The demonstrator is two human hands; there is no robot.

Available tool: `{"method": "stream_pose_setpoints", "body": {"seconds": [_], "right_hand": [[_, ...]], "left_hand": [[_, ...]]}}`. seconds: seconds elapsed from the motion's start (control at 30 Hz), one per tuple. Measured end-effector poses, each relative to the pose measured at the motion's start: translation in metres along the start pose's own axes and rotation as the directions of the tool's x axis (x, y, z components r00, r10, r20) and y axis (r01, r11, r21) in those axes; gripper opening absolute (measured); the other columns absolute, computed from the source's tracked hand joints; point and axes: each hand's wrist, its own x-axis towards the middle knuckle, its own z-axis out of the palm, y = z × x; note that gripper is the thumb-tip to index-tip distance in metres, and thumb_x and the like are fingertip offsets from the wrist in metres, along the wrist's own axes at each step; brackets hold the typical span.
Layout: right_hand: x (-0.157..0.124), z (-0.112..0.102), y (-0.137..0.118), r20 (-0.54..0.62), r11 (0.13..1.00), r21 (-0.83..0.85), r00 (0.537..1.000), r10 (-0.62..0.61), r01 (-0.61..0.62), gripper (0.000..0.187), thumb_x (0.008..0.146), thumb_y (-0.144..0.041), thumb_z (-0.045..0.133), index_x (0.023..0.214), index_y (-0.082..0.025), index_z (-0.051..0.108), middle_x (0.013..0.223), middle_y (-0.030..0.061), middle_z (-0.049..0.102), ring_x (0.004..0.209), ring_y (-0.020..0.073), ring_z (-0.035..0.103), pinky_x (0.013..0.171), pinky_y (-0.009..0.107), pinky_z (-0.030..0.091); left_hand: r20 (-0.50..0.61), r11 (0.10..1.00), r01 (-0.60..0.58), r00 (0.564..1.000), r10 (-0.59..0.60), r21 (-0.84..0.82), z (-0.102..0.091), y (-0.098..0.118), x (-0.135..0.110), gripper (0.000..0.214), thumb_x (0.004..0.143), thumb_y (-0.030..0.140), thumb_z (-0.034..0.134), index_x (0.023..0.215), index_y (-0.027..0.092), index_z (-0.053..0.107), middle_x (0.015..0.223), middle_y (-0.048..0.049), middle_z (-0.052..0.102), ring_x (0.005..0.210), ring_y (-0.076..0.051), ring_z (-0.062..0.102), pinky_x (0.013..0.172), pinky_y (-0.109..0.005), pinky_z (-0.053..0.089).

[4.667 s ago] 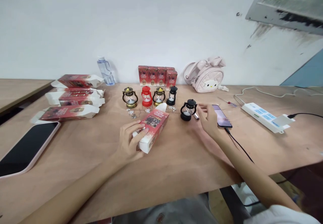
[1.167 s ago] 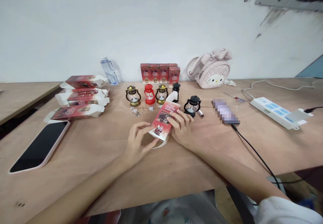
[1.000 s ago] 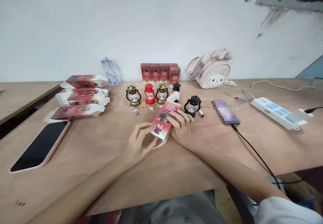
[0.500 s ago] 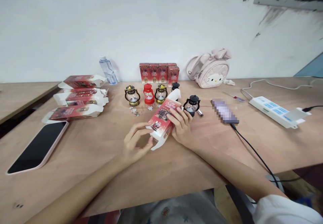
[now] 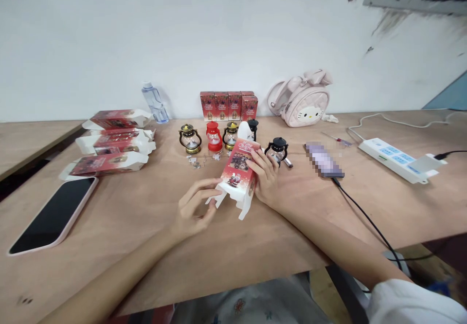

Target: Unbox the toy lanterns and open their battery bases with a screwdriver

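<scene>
A red printed Christmas box (image 5: 238, 167) is tilted above the table, its white end flaps standing open toward me and another white flap raised at the far end. My right hand (image 5: 265, 178) grips the box along its right side, fingers across the printed face. At the near left corner, my left hand (image 5: 197, 208) has a white flap between fingers and thumb. Behind the box stand two bronze-and-gold mini lanterns, one bronze lantern (image 5: 190, 139) at the left, a red lantern (image 5: 214, 136), and a black lantern (image 5: 276, 151) beside my right hand. Another black lantern is partly hidden.
Small metal pieces (image 5: 197, 161) lie before the lanterns. Closed red boxes (image 5: 221, 106) line the wall; unfolded boxes (image 5: 108, 163) are stacked left. Around them are a phone (image 5: 54, 215), bottle (image 5: 155, 102), pink bag (image 5: 308, 105), second phone (image 5: 324, 159), screwdriver (image 5: 339, 140) and power strip (image 5: 392, 158).
The red box has turned more upright in my view, its near end swinging right and its open flaps now facing me. My left hand stays at the near left corner.
</scene>
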Motion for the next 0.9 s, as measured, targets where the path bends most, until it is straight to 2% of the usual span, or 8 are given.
{"method": "stream_pose_setpoints", "body": {"seconds": [0.13,0.23,0.43,0.53,0.6,0.7,0.77,0.9], "right_hand": [[0.002,-0.005,0.001,0.039,0.999,-0.016,0.998,-0.041,0.042,0.036,0.093,-0.016,0.034,0.124,-0.023,0.051,0.127,0.0053,0.057,0.128,0.0175,0.042,0.107,0.04,0.029],[0.003,-0.008,-0.001,0.06,0.997,-0.018,0.995,-0.08,0.081,0.035,0.096,-0.021,0.035,0.125,-0.024,0.053,0.125,0.0039,0.058,0.126,0.0179,0.045,0.106,0.04,0.029],[0.001,-0.008,-0.005,0.058,0.986,-0.05,0.986,-0.155,0.158,0.03,0.096,-0.024,0.044,0.121,-0.036,0.055,0.117,-0.0048,0.063,0.12,0.0148,0.049,0.106,0.038,0.027],[0.001,-0.008,-0.006,0.072,0.979,-0.054,0.979,-0.193,0.197,0.03,0.094,-0.026,0.048,0.12,-0.039,0.055,0.114,-0.0075,0.065,0.119,0.0146,0.05,0.107,0.039,0.027],[0.001,-0.009,-0.008,0.069,0.97,-0.055,0.97,-0.232,0.236,0.03,0.093,-0.027,0.051,0.119,-0.04,0.055,0.114,-0.0087,0.064,0.12,0.0142,0.049,0.107,0.039,0.026],[0.003,-0.012,-0.01,0.082,0.943,-0.075,0.945,-0.317,0.323,0.03,0.091,-0.029,0.056,0.117,-0.042,0.055,0.117,-0.011,0.063,0.12,0.0123,0.049,0.11,0.038,0.023],[0.003,-0.013,-0.012,0.089,0.934,-0.089,0.937,-0.339,0.346,0.029,0.09,-0.03,0.057,0.117,-0.042,0.054,0.119,-0.0112,0.061,0.119,0.0111,0.048,0.11,0.038,0.022],[0.001,-0.009,-0.015,-0.029,0.961,-0.049,0.962,-0.273,0.271,0.029,0.089,-0.025,0.057,0.116,-0.034,0.054,0.122,-0.0021,0.06,0.122,0.014,0.045,0.109,0.04,0.025]], "left_hand": [[-0.035,0.974,0.182,0.982,-0.188,-0.137,0.003,-0.005,-0.004,0.031,0.079,0.009,0.054,0.108,0.02,0.055,0.112,-0.012,0.058,0.105,-0.02,0.058,0.083,-0.033,0.053],[-0.028,0.874,0.375,0.915,-0.403,-0.31,0.002,-0.009,-0.003,0.032,0.08,0.018,0.055,0.112,0.021,0.052,0.117,-0.0125,0.056,0.108,-0.023,0.057,0.082,-0.034,0.052],[0.215,0.437,0.599,0.721,-0.659,-0.67,-0.002,-0.012,0.007,0.031,0.074,0.032,0.055,0.101,0.017,0.057,0.107,-0.0118,0.064,0.089,-0.025,0.065,0.067,-0.034,0.053],[0.383,0.212,0.694,0.596,-0.706,-0.689,-0.003,-0.014,0.011,0.039,0.074,0.036,0.057,0.108,0.017,0.054,0.094,-0.0094,0.068,0.076,-0.023,0.067,0.064,-0.034,0.053],[0.493,0.127,0.766,0.521,-0.697,-0.63,-0.001,-0.015,0.012,0.043,0.069,0.035,0.066,0.107,0.018,0.055,0.09,-0.0074,0.069,0.07,-0.021,0.066,0.063,-0.033,0.053],[0.636,0.09,0.869,0.422,-0.646,-0.486,0.001,-0.013,0.011,0.033,0.063,0.033,0.074,0.088,0.015,0.064,0.079,-0.0055,0.07,0.065,-0.019,0.065,0.058,-0.028,0.051],[0.67,0.129,0.904,0.392,-0.631,-0.408,0.001,-0.009,0.01,0.026,0.063,0.035,0.075,0.076,0.015,0.066,0.069,-0.0039,0.068,0.057,-0.016,0.061,0.051,-0.025,0.047],[0.534,0.21,0.864,0.455,-0.713,-0.457,-0.006,-0.009,0.013,0.027,0.059,0.037,0.077,0.065,0.015,0.064,0.058,-0.0014,0.064,0.045,-0.012,0.053,0.04,-0.022,0.039]]}}
